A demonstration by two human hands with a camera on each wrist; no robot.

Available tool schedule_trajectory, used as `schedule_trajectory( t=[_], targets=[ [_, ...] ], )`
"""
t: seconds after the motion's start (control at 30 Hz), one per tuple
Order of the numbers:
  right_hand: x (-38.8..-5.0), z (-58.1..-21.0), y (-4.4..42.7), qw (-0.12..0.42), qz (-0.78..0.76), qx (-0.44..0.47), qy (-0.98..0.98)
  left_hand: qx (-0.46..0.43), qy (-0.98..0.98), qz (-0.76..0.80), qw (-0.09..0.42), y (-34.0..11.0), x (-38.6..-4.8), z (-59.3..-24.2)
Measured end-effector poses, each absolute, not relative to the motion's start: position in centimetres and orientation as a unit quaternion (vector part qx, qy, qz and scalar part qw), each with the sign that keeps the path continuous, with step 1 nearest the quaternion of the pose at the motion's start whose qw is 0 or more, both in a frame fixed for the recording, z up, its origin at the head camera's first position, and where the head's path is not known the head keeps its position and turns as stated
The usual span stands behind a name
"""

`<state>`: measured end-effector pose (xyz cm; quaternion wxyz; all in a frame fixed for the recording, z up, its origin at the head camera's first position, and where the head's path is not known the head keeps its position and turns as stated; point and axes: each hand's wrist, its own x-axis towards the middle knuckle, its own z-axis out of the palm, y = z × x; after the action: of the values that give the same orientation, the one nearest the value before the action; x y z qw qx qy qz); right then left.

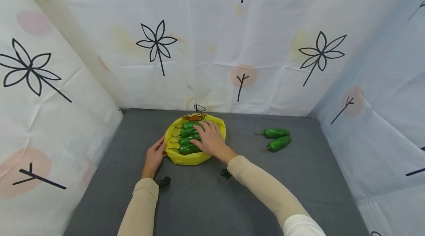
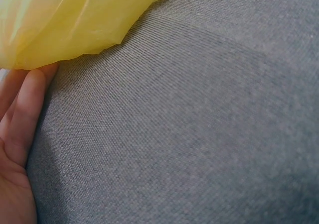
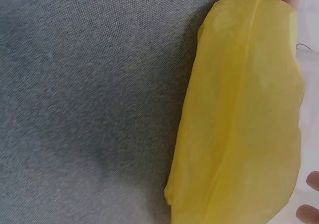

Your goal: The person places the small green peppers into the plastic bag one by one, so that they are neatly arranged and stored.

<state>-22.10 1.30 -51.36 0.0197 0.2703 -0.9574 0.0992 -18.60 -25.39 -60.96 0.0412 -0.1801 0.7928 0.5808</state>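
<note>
The left hand (image 1: 155, 157) pinches the left edge of a yellow bag (image 1: 187, 160) holding four green peppers (image 1: 188, 149) in a row, an orange print (image 1: 194, 117), too small to read, on its far rim. The right hand (image 1: 212, 140), released with fingers spread, is over their right ends; two loose peppers (image 1: 279, 143) lie farther right on the surface (image 1: 199, 199).

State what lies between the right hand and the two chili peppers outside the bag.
The head view shows the yellow plastic bag's right rim, then bare grey tabletop between the right hand and chili peppers.
</note>
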Motion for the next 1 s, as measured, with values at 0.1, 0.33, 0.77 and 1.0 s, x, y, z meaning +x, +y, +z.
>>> schedule_trajectory(
  t=[0.1,0.33,0.77,1.0],
  targets=[
    [-22.1,-51.5,1.8,0.017,0.096,0.269,-0.958,-0.183,0.791,0.582,0.045,-25.4,-18.6,-60.9],
    [-22.3,-51.7,2.8,0.017,0.078,0.268,-0.96,-0.175,0.795,0.579,0.047,-25.5,-18.5,-60.9],
    [-23.0,-52.4,4.6,0.008,0.093,0.249,-0.964,-0.178,0.795,0.578,0.053,-25.7,-18.7,-61.0],
    [-22.9,-52.4,5.4,-0.014,0.105,0.23,-0.968,-0.177,0.797,0.575,0.05,-25.7,-18.8,-61.2]
  ],
)
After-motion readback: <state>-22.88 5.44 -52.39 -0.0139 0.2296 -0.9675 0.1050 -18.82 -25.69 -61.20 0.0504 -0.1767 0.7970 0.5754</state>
